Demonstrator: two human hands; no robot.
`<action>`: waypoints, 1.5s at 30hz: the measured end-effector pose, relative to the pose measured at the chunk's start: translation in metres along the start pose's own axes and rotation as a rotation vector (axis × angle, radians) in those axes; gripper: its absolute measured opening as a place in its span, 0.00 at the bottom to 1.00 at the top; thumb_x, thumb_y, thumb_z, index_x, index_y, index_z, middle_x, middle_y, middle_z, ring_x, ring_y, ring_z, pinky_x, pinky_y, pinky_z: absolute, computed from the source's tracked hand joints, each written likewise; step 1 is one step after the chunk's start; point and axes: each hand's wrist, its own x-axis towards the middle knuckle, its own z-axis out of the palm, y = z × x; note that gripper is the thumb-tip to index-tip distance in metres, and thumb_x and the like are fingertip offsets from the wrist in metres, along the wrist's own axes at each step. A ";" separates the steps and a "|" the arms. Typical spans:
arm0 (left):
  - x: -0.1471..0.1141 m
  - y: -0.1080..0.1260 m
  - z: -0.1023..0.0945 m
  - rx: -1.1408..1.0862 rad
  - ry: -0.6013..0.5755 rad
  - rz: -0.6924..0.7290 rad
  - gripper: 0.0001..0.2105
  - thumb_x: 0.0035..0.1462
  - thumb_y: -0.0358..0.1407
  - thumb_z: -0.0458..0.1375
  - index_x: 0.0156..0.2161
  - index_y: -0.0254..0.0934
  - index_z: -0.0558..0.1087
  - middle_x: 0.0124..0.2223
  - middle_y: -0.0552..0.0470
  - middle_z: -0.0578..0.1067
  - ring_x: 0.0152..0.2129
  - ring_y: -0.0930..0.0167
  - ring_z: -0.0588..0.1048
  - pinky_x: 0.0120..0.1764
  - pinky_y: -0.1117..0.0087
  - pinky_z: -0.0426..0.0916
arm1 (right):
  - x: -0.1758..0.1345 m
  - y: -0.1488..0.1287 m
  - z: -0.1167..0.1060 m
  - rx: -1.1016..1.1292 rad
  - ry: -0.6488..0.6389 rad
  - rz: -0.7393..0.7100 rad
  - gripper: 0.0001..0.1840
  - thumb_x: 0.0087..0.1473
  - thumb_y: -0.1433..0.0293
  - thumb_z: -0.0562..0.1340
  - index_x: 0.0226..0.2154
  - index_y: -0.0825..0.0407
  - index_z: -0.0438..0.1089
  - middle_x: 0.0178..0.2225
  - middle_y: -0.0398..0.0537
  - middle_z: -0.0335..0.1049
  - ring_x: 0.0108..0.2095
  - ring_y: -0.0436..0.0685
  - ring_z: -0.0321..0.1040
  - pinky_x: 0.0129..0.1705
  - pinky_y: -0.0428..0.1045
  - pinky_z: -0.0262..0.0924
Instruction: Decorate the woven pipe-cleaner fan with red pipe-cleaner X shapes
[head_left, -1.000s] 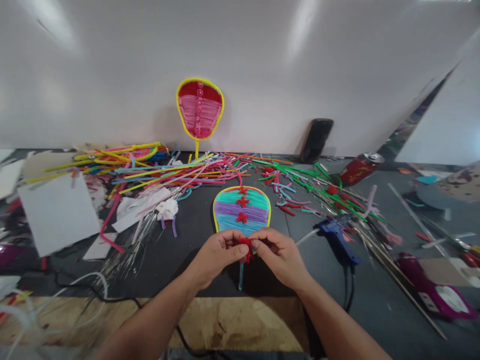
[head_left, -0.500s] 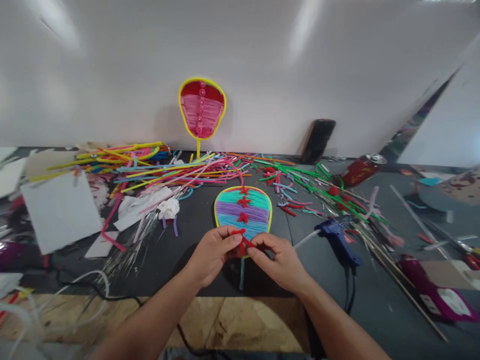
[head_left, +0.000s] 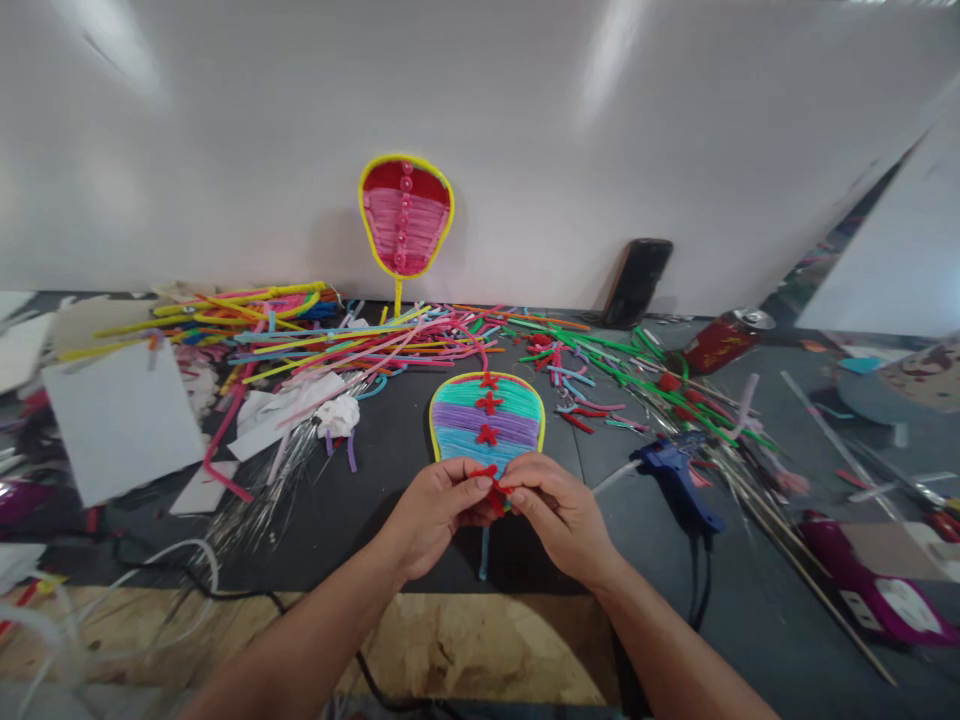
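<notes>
Red pipe cleaner (head_left: 496,490) is pinched between the thumbs and fingers of both the left hand (head_left: 435,505) and the right hand (head_left: 559,512), just above the lower part of a striped fan (head_left: 517,430). That fan lies flat on the dark table (head_left: 397,440), with three red stars (head_left: 488,403) down its middle. To its right rests a blue glue gun (head_left: 679,480); beyond, loose stems (head_left: 360,340) spread out, and a pink fan (head_left: 382,215) stands near the white wall (head_left: 517,150).

A glossy white upright panel (head_left: 525,180) catches pale streaks of light (head_left: 611,60) (two near its top); below, a flat dark-grey tabletop (head_left: 397,435); nearer, a pale-brown wooden board (head_left: 487,645).
</notes>
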 end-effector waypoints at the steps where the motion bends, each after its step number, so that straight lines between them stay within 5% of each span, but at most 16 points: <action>1: 0.000 0.000 0.000 0.001 0.000 -0.002 0.13 0.41 0.38 0.69 0.26 0.32 0.70 0.23 0.54 0.74 0.19 0.77 0.70 0.27 0.75 0.64 | 0.000 0.000 0.000 -0.004 -0.015 -0.001 0.07 0.57 0.70 0.57 0.34 0.49 0.72 0.32 0.48 0.71 0.35 0.53 0.68 0.37 0.49 0.64; 8: 0.000 -0.004 -0.001 0.030 -0.028 0.043 0.13 0.44 0.38 0.68 0.25 0.32 0.69 0.22 0.55 0.72 0.19 0.79 0.68 0.26 0.77 0.62 | 0.002 -0.006 -0.004 -0.142 -0.109 -0.004 0.06 0.56 0.72 0.58 0.29 0.50 0.70 0.33 0.48 0.67 0.38 0.54 0.66 0.41 0.49 0.62; 14: 0.001 -0.005 -0.001 0.069 -0.023 0.052 0.14 0.41 0.40 0.69 0.24 0.32 0.70 0.21 0.55 0.72 0.19 0.78 0.68 0.26 0.76 0.62 | 0.005 -0.008 -0.004 -0.162 -0.051 0.045 0.05 0.52 0.74 0.61 0.26 0.50 0.69 0.31 0.47 0.71 0.34 0.53 0.69 0.38 0.48 0.63; 24: 0.002 -0.003 -0.003 0.181 -0.057 0.047 0.12 0.42 0.39 0.68 0.25 0.31 0.72 0.22 0.53 0.74 0.19 0.77 0.69 0.26 0.76 0.63 | 0.002 -0.003 -0.006 0.126 -0.097 0.433 0.08 0.49 0.67 0.65 0.27 0.52 0.66 0.25 0.41 0.69 0.27 0.50 0.67 0.30 0.45 0.62; 33: 0.004 -0.005 -0.005 0.008 0.013 0.072 0.11 0.45 0.39 0.67 0.28 0.33 0.72 0.25 0.55 0.73 0.19 0.79 0.68 0.26 0.76 0.63 | 0.003 -0.003 -0.004 0.168 -0.115 0.357 0.12 0.55 0.60 0.59 0.32 0.53 0.70 0.27 0.44 0.69 0.26 0.49 0.64 0.29 0.45 0.61; 45: 0.004 -0.006 -0.002 0.209 0.027 0.137 0.11 0.45 0.39 0.66 0.25 0.32 0.72 0.21 0.55 0.71 0.18 0.78 0.65 0.26 0.75 0.59 | 0.005 -0.004 -0.002 0.004 -0.115 0.399 0.10 0.53 0.66 0.59 0.24 0.53 0.67 0.19 0.38 0.60 0.21 0.46 0.54 0.23 0.42 0.51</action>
